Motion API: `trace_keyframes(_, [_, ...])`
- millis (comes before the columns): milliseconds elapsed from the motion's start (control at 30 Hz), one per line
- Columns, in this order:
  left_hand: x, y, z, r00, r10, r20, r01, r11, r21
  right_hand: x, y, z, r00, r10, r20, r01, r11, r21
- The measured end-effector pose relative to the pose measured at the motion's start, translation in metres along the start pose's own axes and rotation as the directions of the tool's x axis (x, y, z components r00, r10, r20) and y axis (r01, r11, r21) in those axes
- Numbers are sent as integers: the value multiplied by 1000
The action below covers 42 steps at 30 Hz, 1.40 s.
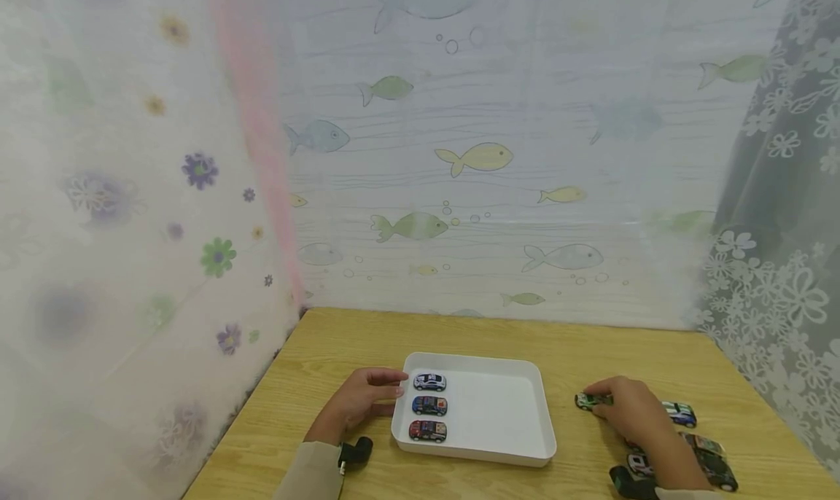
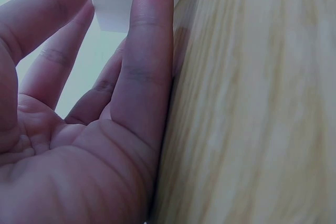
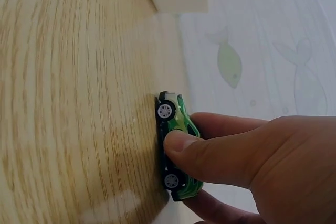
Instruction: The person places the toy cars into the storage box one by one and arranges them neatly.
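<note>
A small green toy car [image 1: 582,401] is pinched between thumb and fingers of my right hand [image 1: 633,412], right of the tray. In the right wrist view this toy car [image 3: 177,121] has its wheels at the wooden table surface. My left hand [image 1: 361,401] is at the left side of a white tray [image 1: 499,412], fingers loosely extended at its wall. The left wrist view shows those fingers spread, with the tray [image 2: 111,6] beyond them. Inside the tray, a white toy car [image 1: 429,382], a blue one [image 1: 429,405] and a red one [image 1: 428,431] form a column along the left.
Several more toy cars lie around and behind my right forearm, among them a white, green and blue one [image 1: 679,413] and a dark one [image 1: 717,472]; the arm partly covers the group. Patterned curtains [image 1: 485,281] stand along the back and sides of the wooden table [image 1: 354,332].
</note>
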State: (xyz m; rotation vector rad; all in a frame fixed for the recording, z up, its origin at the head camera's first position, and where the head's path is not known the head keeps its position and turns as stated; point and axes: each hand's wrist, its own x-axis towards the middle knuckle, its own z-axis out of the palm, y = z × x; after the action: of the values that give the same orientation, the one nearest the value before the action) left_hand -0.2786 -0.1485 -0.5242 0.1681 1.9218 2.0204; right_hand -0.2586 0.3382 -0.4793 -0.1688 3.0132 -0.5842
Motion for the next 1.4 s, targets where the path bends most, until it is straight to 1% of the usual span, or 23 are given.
trace_keyframes(133, [-1,-1,1,1000,-1,-5,1,1000,1,1,1,1,1000,-14,9,14,1000,-3])
trace_keyframes(367, [-1,1,1,1000,0,-4,0,1000,3,3,-3,0,999,-39,-15,39,999,-20])
trace_keyframes(533, [-1,0,-1,1000,3,-4,-3,1000,11,5,-13,-4,997,-61,-53,60,998,-18])
trace_keyframes(600, [0,-1,-1,1000,2,-1,-2,1000,6,6,-20,-6,995,-77,-70,77,997,-2])
trace_keyframes(800, [1,-2,-1,1000,2,-2,-2,1000,3,10,-40,-7,978,-155,-136,165,984,64])
trace_keyframes(933, [-1,-1,0,1000,2,-9,-2,1000,2,15,-51,-7,963,-200,-179,217,973,82])
trace_keyframes(1067, [-2,0,1,1000,2,-15,-2,1000,6,20,-63,-9,959,-207,-194,230,968,103])
trace_keyframes(1200, [-2,1,1,1000,-6,-18,6,1000,10,22,-74,-10,964,-196,-178,221,966,136])
trace_keyframes(1400, [-2,1,1,1000,-15,-18,16,1000,18,27,-86,-4,965,-185,-184,219,958,185])
